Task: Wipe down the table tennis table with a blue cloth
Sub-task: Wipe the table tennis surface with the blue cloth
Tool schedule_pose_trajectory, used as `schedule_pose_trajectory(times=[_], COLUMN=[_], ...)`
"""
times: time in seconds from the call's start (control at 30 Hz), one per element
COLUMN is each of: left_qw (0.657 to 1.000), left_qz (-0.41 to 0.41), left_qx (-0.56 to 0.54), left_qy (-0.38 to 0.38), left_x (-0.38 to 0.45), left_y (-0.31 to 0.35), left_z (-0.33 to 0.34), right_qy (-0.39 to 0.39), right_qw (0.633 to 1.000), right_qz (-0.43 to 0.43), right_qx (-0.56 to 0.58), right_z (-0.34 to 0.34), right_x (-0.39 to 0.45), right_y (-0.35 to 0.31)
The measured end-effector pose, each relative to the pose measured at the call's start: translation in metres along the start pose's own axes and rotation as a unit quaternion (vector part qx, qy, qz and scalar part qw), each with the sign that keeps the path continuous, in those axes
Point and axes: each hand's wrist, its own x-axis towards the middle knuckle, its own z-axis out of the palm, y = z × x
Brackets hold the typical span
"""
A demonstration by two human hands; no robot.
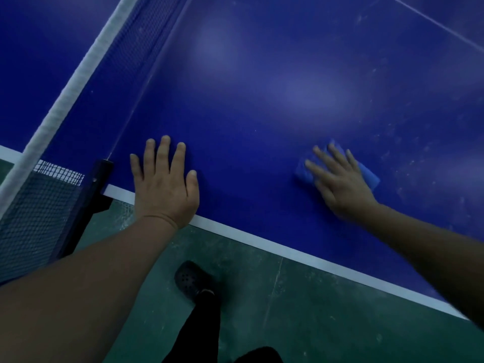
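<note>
The dark blue table tennis table (pixel 262 100) fills the upper part of the head view, with a white line along its near edge. A folded blue cloth (pixel 368 175) lies flat on the table at the right. My right hand (pixel 337 180) presses on it with straight, spread fingers. My left hand (pixel 163 182) rests flat on the table by the near edge, fingers straight, holding nothing. Pale dusty streaks show on the surface to the right of the cloth.
The net (pixel 39 205) with its white top band (pixel 78 72) runs diagonally at the left, held by a dark clamp post (pixel 100 184) at the table edge. Below the table lies a green floor (pixel 314 310). My dark shoe (pixel 192 280) and trouser leg stand there.
</note>
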Motion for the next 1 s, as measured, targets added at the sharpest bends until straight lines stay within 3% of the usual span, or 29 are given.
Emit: schedule_pose_trajectory(times=[0.03,0.07,0.1,0.13,0.2,0.23,0.27,0.33,0.4,0.47,0.5,0.57,0.6,0.67,0.73,0.77,0.83,0.87,0.93,0.97,1.0], left_qw=[1.000,1.000,1.000,1.000,1.000,1.000,1.000,1.000,1.000,1.000,1.000,1.000,1.000,1.000,1.000,1.000,1.000,1.000,1.000,1.000,1.000], left_qz=[-0.001,-0.001,-0.002,-0.001,-0.001,-0.001,-0.001,0.001,0.001,0.003,0.005,0.007,0.007,0.006,0.008,0.006,0.005,0.006,0.006,0.006,0.006], left_qx=[-0.002,-0.003,-0.003,-0.001,0.004,0.007,0.009,0.010,0.011,0.013,0.012,0.009,0.008,0.009,0.007,0.006,0.005,0.004,0.003,0.002,0.000], left_qy=[-0.001,-0.003,-0.004,-0.003,-0.004,-0.004,-0.003,-0.004,0.002,0.003,0.005,0.006,0.006,0.013,0.013,0.013,0.010,0.009,0.011,0.011,0.010], left_x=[0.000,0.000,-0.001,-0.001,-0.001,0.000,0.000,-0.001,-0.001,0.000,0.000,0.000,0.000,0.000,0.000,0.000,0.001,0.001,0.001,0.001,0.000], left_y=[0.000,0.000,0.000,0.000,0.001,0.001,0.001,0.000,0.000,0.000,0.000,-0.001,-0.002,-0.003,-0.003,-0.003,-0.003,-0.002,-0.002,-0.002,-0.002], left_z=[0.000,0.000,0.000,0.000,0.000,0.000,0.001,0.001,0.001,0.001,0.001,0.002,0.002,0.003,0.005,0.005,0.004,0.003,0.001,0.001,0.001], right_qy=[0.026,0.038,0.039,0.025,-0.037,-0.048,-0.029,0.026,0.056,0.052,0.050,0.039,0.021,-0.060,-0.082,-0.059,0.004,0.029,0.051,0.054,0.057], right_qw=[0.994,0.988,0.993,1.000,0.967,0.950,0.955,0.996,0.983,0.969,0.979,0.999,0.990,0.928,0.897,0.917,0.988,0.999,0.976,0.973,0.981], right_qz=[0.103,0.147,0.113,0.004,-0.252,-0.307,-0.295,-0.080,0.167,0.232,0.191,-0.003,-0.139,-0.366,-0.431,-0.390,-0.153,-0.006,0.200,0.217,0.178], right_qx=[0.022,0.029,0.023,0.011,-0.015,-0.021,-0.030,-0.001,0.045,0.066,0.052,0.014,-0.007,-0.031,-0.052,-0.061,-0.009,0.026,0.067,0.058,0.042], right_z=[0.001,0.004,0.010,0.021,0.027,0.021,0.016,0.006,-0.008,-0.016,-0.016,-0.002,0.009,0.021,0.016,0.013,0.004,-0.004,-0.011,-0.009,-0.004], right_x=[0.021,0.034,0.039,0.034,0.017,0.023,0.037,0.077,0.124,0.157,0.163,0.143,0.117,0.055,0.043,0.058,0.102,0.125,0.158,0.163,0.161], right_y=[-0.020,-0.042,-0.064,-0.080,-0.087,-0.072,-0.053,-0.016,0.014,0.003,-0.013,-0.050,-0.070,-0.093,-0.071,-0.056,-0.032,-0.024,-0.028,-0.041,-0.057])
